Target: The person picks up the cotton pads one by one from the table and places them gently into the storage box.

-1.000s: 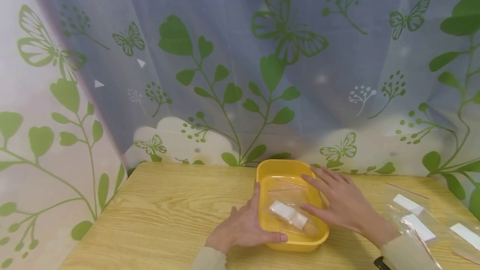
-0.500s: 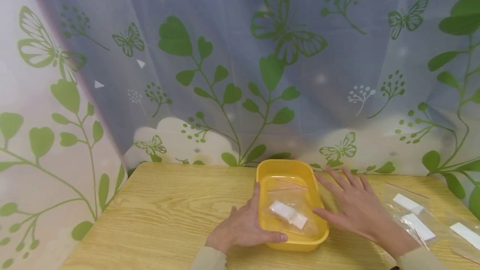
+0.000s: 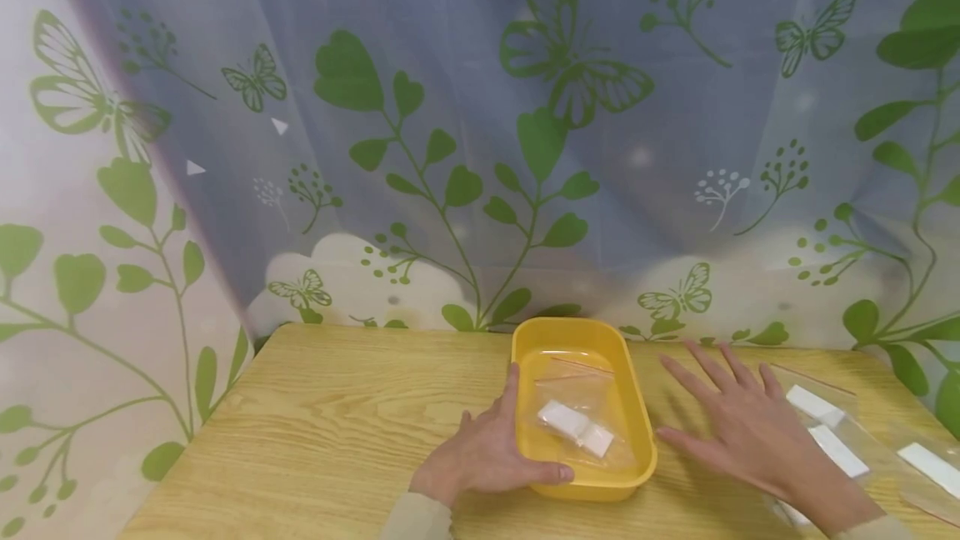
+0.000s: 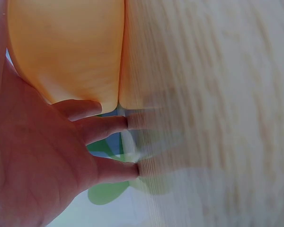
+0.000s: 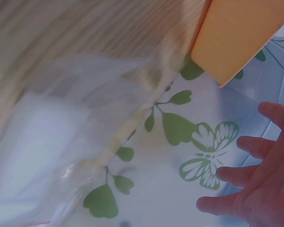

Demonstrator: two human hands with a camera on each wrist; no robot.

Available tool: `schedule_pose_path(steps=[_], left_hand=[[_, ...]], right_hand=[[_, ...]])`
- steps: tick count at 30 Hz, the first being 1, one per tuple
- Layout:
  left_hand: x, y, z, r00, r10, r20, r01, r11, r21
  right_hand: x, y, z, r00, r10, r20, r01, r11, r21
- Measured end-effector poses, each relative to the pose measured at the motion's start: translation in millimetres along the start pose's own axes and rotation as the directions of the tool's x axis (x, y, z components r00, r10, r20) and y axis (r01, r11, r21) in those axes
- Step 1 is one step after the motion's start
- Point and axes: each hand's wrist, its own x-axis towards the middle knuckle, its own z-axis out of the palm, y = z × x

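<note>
A yellow plastic tub (image 3: pixel 637 407) stands on the table, with clear zip bags (image 3: pixel 581 394) inside that hold white rectangular pieces (image 3: pixel 576 427). My left hand (image 3: pixel 480 448) braces the tub's near left corner, its index finger along the left side and its thumb on the near rim. In the left wrist view, the other fingers (image 4: pixel 111 170) of that hand stretch out by the tub's wall. To the tub's right, my right hand (image 3: pixel 757 427) is spread and holds nothing. It hovers beside more clear bags (image 3: pixel 873 427), partly covering them.
Several bagged white pieces (image 3: pixel 840 451) lie at the right of the wood-grain table (image 3: pixel 352 407). Behind the table's back edge hangs a blue and white curtain (image 3: pixel 465 148) printed with green leaves and butterflies.
My right hand has moved right, from over the tub's right rim to beside the bags on the table. The left hand and the tub have stayed in place.
</note>
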Motion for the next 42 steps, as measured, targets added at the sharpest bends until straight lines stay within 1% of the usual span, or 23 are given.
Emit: schedule_pose_path(steps=[7, 15, 22, 30, 34, 36, 39, 42], left_hand=[[-0.3, 0.0, -0.2, 1.0, -0.005, -0.003, 0.005, 1.0, -0.004], [-0.9, -0.3, 0.9, 1.0, 0.003, -0.006, -0.003, 1.0, -0.005], [-1.2, -0.1, 0.6, 1.0, 0.004, -0.006, -0.004, 1.0, -0.013], [-1.5, 0.0, -0.2, 1.0, -0.003, -0.001, 0.003, 1.0, -0.012], [-2.2, -0.1, -0.3, 1.0, -0.007, 0.003, 0.007, 1.0, -0.007], [-2.3, -0.2, -0.1, 1.0, -0.01, 0.003, 0.01, 1.0, -0.009], [-2.1, -0.4, 0.1, 1.0, -0.008, 0.003, 0.008, 1.0, -0.01], [-1.8, 0.0, 0.5, 1.0, -0.005, -0.004, 0.005, 1.0, -0.009]], right_hand=[[-11, 12, 1, 1.0, 0.015, -0.013, -0.015, 1.0, 0.002], [-24, 25, 3, 0.999, 0.037, -0.024, -0.036, 0.998, 0.044], [-37, 35, 6, 0.997, 0.071, -0.021, -0.071, 0.997, 0.02], [-52, 54, 10, 0.996, 0.088, -0.016, -0.087, 0.996, 0.029], [-59, 64, 14, 0.996, 0.083, -0.017, -0.082, 0.996, 0.045], [-63, 69, 16, 0.997, 0.073, -0.031, -0.071, 0.996, 0.047], [-69, 78, 19, 0.996, 0.047, -0.075, -0.045, 0.999, 0.024], [-75, 87, 21, 0.996, 0.051, -0.077, -0.051, 0.999, -0.002]])
